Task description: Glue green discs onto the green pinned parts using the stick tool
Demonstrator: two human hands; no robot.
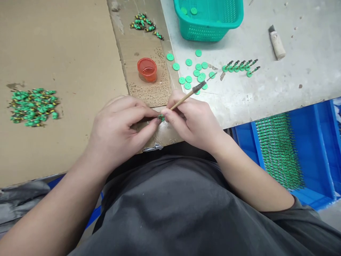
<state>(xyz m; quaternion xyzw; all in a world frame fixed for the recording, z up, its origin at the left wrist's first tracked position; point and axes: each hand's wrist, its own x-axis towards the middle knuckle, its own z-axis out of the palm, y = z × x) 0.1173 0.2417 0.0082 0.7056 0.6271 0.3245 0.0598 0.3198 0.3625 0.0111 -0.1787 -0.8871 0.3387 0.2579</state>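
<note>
Between thumb and forefinger, my left hand [125, 126] pinches a small green piece [162, 117] near the table's front edge. My right hand [193, 119] touches that piece from the other side and also holds a thin wooden brush [185, 96], its dark end pointing up and right. Fingertips partly hide the green piece. Just beyond my right hand lie several loose green discs [188, 62]. A red cup [147, 69] with liquid stands on brown cardboard beyond my left hand.
Green basket [207, 32] at the top; white tube [277, 44] at right; disc-based figures [237, 68] in a row. Small green figures lie piled at left [34, 106] and top [142, 23]. Blue crate [314, 149] below the table's right edge.
</note>
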